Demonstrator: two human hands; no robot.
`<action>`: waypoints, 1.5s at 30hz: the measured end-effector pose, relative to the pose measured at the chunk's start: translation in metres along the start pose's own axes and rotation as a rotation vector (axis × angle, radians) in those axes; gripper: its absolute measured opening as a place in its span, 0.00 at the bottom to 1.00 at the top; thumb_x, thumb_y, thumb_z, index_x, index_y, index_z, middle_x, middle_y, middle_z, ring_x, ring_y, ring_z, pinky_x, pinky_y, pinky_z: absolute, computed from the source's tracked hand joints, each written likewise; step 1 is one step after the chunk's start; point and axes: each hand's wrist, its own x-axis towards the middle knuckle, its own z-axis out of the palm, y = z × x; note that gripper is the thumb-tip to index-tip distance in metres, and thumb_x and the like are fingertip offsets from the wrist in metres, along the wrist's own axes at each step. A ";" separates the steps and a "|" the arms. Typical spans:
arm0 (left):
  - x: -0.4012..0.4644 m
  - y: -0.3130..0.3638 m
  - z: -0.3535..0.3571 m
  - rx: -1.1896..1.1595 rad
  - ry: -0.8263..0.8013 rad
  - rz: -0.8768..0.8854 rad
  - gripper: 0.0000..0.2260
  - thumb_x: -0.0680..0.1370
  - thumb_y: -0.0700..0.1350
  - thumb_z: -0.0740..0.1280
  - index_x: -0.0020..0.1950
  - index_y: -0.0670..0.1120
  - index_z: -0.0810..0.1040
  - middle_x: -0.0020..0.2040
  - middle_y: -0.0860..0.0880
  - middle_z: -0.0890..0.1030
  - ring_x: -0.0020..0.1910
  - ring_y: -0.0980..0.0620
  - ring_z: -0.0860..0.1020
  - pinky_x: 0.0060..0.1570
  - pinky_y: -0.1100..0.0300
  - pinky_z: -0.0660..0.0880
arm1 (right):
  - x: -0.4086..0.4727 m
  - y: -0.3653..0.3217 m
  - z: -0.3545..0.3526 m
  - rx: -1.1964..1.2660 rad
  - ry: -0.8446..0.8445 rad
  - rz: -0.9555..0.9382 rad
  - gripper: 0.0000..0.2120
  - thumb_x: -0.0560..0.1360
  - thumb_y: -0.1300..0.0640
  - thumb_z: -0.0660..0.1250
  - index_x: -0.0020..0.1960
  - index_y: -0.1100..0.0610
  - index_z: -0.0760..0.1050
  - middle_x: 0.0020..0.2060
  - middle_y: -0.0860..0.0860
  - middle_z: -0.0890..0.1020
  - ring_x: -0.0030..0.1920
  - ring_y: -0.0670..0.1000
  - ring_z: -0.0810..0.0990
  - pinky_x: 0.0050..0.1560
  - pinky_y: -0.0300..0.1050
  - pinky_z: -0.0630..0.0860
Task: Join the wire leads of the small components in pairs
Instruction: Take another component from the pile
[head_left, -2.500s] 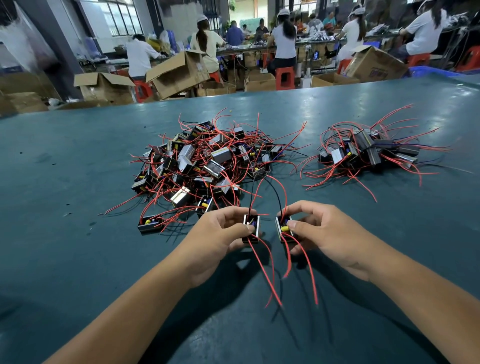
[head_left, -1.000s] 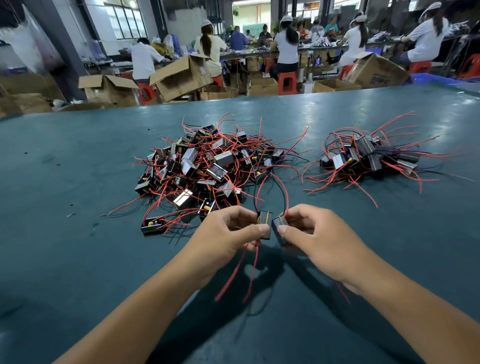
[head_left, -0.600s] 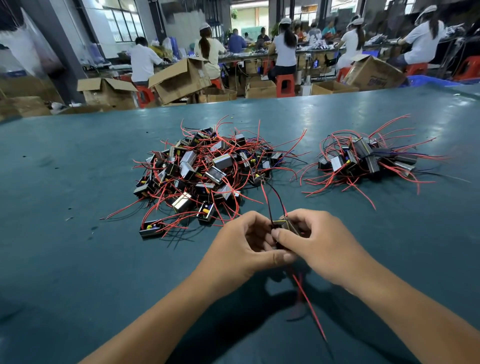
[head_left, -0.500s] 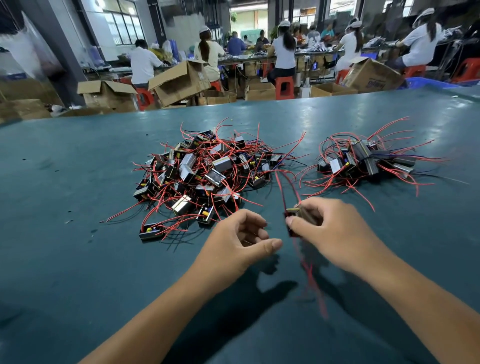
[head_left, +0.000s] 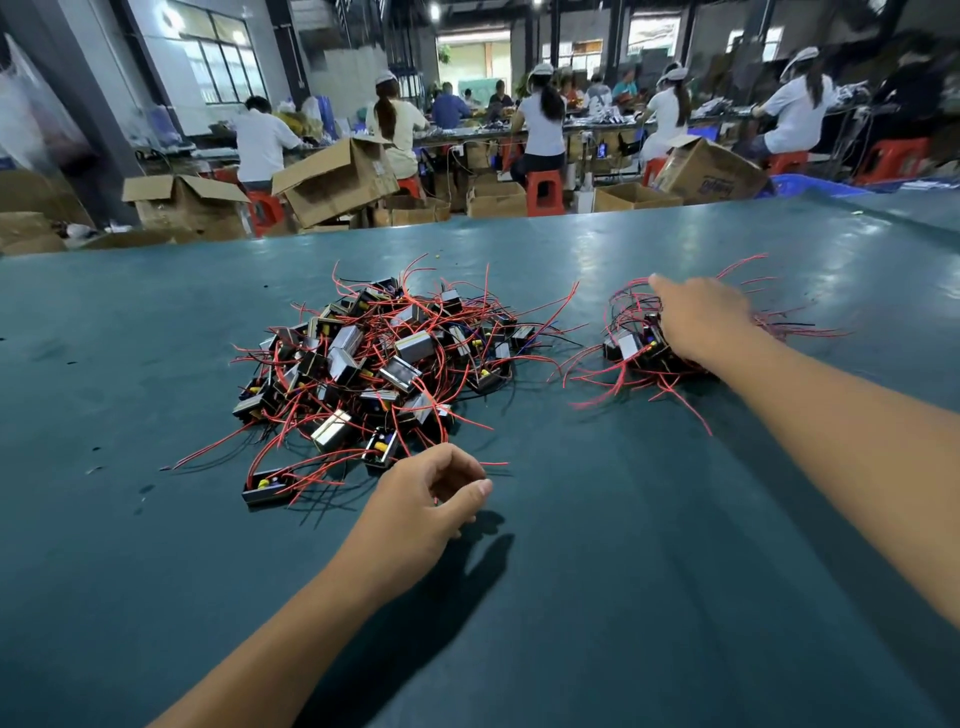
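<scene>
A big heap of small black and silver components (head_left: 384, 353) with red and black wire leads lies mid-table. A smaller heap of components (head_left: 631, 348) lies to its right. My right hand (head_left: 701, 322) reaches palm down over that smaller heap, fingers stretched forward, and covers much of it; I see nothing gripped in it. My left hand (head_left: 426, 499) hovers just in front of the big heap, near its front components, with fingers loosely curled and nothing in them. One component (head_left: 265, 486) lies apart at the heap's front left.
The work surface is a wide teal table (head_left: 571, 545). Beyond its far edge stand open cardboard boxes (head_left: 332, 179) and red stools, with several people seated at benches, backs turned. A blue bin (head_left: 810, 187) sits at the back right.
My two hands brought two components together, then my right hand carried them away to the right heap. My left hand let go and stayed near the big heap.
</scene>
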 end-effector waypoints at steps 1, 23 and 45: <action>0.000 0.000 -0.001 0.002 0.000 0.001 0.05 0.79 0.46 0.71 0.45 0.56 0.80 0.40 0.50 0.83 0.39 0.51 0.82 0.37 0.56 0.81 | 0.002 0.002 0.005 -0.028 -0.012 0.000 0.25 0.77 0.61 0.60 0.73 0.51 0.64 0.60 0.61 0.78 0.61 0.63 0.77 0.57 0.54 0.74; -0.006 0.007 -0.009 0.111 -0.007 0.034 0.06 0.80 0.48 0.68 0.43 0.54 0.79 0.38 0.52 0.82 0.38 0.53 0.80 0.43 0.50 0.79 | 0.001 -0.146 0.018 0.569 -0.120 -0.194 0.11 0.79 0.56 0.64 0.59 0.57 0.78 0.55 0.59 0.82 0.56 0.60 0.79 0.56 0.50 0.76; -0.001 0.013 -0.009 -0.268 0.049 -0.020 0.03 0.78 0.44 0.71 0.49 0.45 0.80 0.38 0.48 0.83 0.35 0.50 0.80 0.34 0.56 0.78 | -0.061 -0.114 -0.062 1.199 0.113 -0.403 0.16 0.70 0.57 0.73 0.55 0.49 0.75 0.42 0.47 0.82 0.40 0.46 0.81 0.47 0.45 0.79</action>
